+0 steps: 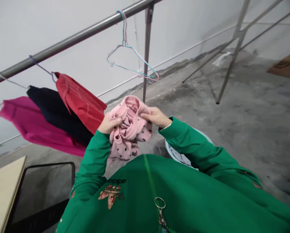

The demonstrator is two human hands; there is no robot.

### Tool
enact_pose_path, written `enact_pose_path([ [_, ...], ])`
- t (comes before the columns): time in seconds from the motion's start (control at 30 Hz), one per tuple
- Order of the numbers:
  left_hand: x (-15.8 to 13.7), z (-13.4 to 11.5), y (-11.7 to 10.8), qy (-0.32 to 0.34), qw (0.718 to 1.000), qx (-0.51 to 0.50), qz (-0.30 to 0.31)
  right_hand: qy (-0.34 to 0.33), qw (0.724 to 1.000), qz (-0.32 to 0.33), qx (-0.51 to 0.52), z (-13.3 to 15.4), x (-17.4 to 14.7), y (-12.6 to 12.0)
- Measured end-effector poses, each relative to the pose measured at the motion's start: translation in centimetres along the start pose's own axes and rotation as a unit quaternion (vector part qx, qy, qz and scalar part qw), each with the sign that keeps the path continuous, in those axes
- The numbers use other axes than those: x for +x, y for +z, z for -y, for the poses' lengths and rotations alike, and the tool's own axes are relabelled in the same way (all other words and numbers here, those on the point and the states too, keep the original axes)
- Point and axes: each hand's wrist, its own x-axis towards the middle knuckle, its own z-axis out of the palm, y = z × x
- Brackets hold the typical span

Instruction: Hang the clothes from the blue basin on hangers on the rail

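At the far left, a magenta top (pixel 41 126), a dark top (pixel 56 110) and a red top (pixel 79 98) hung from the rail (pixel 79 34), limp under their own weight. Next came the left hand (pixel 109 123), closed on the left side of the pink knit (pixel 129 132), its thumb laid over the gathered cloth. The knit — dark-flecked — was held up in mid-air between both hands, in front of the person's body, its upper part bunched and its lower part drooping in loose folds. It looked soft and light, with no stiffness to keep a shape, and unlikely to break or slip; the greater risk was stretching if tugged at a single spot. Whether it was damp, and so heavier, could not be told. The ribbed band (pixel 117 112) by its opening seemed the firmest part, and so the best place to pinch, one hand at each side. Above, two wire hangers (pixel 124 44) dangled from the rail. Farther right, the right hand (pixel 159 116) had the opposite edge nipped between thumb and fingers — a narrow hold. Beyond, the right sleeve (pixel 192 139) passed over part of a tub (pixel 167 148) with cloth in it.
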Motion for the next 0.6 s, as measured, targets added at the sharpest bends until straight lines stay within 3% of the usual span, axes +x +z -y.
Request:
enact_pose_path([
  [0.07,-0.4,-0.2,-1.8,0.017,0.99,0.129,-0.049,-0.038,0.991,-0.126,0.012,1.4,0.5,0.3],
  [0.13,-1.0,-0.2,-3.4,0.02,0.946,0.299,-0.125,-0.082,0.978,-0.19,0.003,2.9,1.1,0.7],
  [0.27,-2.8,0.4,-5.2,-0.028,0.81,0.531,-0.247,-0.117,0.978,-0.172,-0.025,5.2,2.1,2.2],
  [0.3,-3.2,0.6,-5.4,-0.055,0.788,0.561,-0.249,-0.116,0.978,-0.169,-0.024,5.5,2.3,2.7],
  [0.37,-4.0,1.4,-5.7,-0.121,0.769,0.59,-0.213,-0.112,0.979,-0.17,-0.017,5.8,2.6,3.6],
  [0.43,-4.7,2.7,-6.0,-0.162,0.785,0.576,-0.16,-0.111,0.979,-0.169,-0.015,5.9,2.8,4.2],
  [0.47,-4.9,3.4,-6.2,-0.171,0.807,0.548,-0.138,-0.113,0.979,-0.167,-0.017,6.0,2.9,4.4],
  [0.53,-5.4,4.8,-6.6,-0.173,0.871,0.444,-0.12,-0.118,0.979,-0.163,-0.024,6.0,3.2,4.5],
  [0.6,-5.7,5.7,-6.8,-0.158,0.931,0.295,-0.147,-0.124,0.978,-0.167,-0.027,5.9,3.4,4.1],
])
